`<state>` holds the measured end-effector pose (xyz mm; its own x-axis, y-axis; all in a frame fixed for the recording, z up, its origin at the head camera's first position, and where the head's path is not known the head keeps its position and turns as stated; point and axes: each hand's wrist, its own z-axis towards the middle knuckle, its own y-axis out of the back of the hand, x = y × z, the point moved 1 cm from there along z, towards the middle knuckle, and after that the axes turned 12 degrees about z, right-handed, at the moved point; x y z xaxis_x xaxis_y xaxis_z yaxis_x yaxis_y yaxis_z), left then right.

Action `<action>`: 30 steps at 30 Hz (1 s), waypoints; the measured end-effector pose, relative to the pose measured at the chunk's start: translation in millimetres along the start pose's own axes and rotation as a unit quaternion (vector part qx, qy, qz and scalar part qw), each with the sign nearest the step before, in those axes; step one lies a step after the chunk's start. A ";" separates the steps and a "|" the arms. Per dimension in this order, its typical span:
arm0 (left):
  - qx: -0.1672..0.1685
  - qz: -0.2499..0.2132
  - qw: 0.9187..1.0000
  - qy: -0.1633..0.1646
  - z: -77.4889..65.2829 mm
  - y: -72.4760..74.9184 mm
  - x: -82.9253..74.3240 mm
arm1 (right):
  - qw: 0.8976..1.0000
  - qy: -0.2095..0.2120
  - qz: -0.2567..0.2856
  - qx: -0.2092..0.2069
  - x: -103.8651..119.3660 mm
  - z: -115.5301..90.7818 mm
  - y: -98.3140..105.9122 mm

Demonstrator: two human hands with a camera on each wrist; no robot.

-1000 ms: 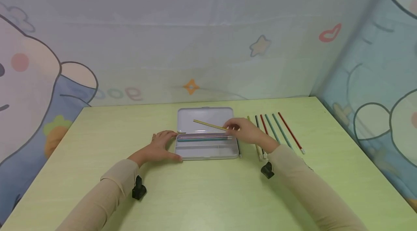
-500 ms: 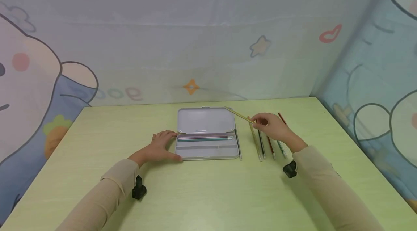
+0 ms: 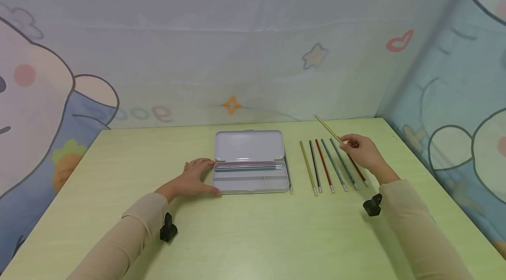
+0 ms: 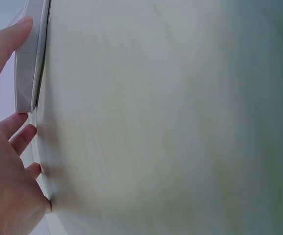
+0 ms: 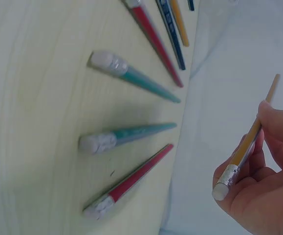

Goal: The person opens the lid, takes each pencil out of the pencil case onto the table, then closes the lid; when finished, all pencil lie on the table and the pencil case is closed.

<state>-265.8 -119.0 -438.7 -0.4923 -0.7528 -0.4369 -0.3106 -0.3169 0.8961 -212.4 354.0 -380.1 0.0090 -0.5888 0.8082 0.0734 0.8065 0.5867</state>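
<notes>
In the head view, an open metal pencil case point(image 3: 251, 186) lies with its lid tilted back; several pencils point(image 3: 249, 168) sit in its rear compartment. My left hand point(image 3: 193, 179) rests against the case's left end, fingers spread. In the left wrist view, the thumb lies on the case's side wall point(image 4: 28, 73) and fingertips touch its end. My right hand point(image 3: 364, 152) pinches a yellow pencil point(image 5: 249, 137) between thumb and fingers, raised above the table. Its eraser end points toward the palm. Below that hand lies a red pencil point(image 3: 359, 172), partly covered by it.
Right of the case several pencils lie roughly parallel: yellow point(image 3: 308, 168), dark point(image 3: 315, 166), red point(image 3: 325, 166) and green point(image 3: 334, 164). One dark pencil point(image 3: 289, 172) lies along the case's right edge. A printed cloth point(image 3: 253, 52) hangs behind the table point(image 3: 245, 236).
My right hand has carried the yellow pencil from above the case to the right, past the row of pencils. The left hand and the case have stayed in place.
</notes>
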 end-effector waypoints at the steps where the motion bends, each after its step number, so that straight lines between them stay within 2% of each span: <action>1: 0.000 0.000 1.000 -0.001 0.0 0.1 0.0 | 1.000 -0.004 0.000 -0.006 -2.7 -0.1 2.2; 9: -0.002 0.004 1.000 0.002 0.0 0.6 0.0 | 0.998 -0.041 -0.012 -0.056 -23.5 1.6 13.3; 14: -0.004 0.009 1.000 0.003 -0.2 0.9 0.1 | 0.995 -0.075 -0.010 -0.070 -33.0 1.0 15.6; 30: -0.003 0.003 1.000 0.002 -0.7 1.1 -0.6 | 0.986 -0.154 -0.035 -0.046 -56.5 -0.3 16.5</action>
<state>-265.3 -119.3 -437.4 -0.4907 -0.7576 -0.4305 -0.3030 -0.3148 0.8995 -211.4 400.5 -416.0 -0.3008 -0.5874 0.7513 0.1538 0.7476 0.6461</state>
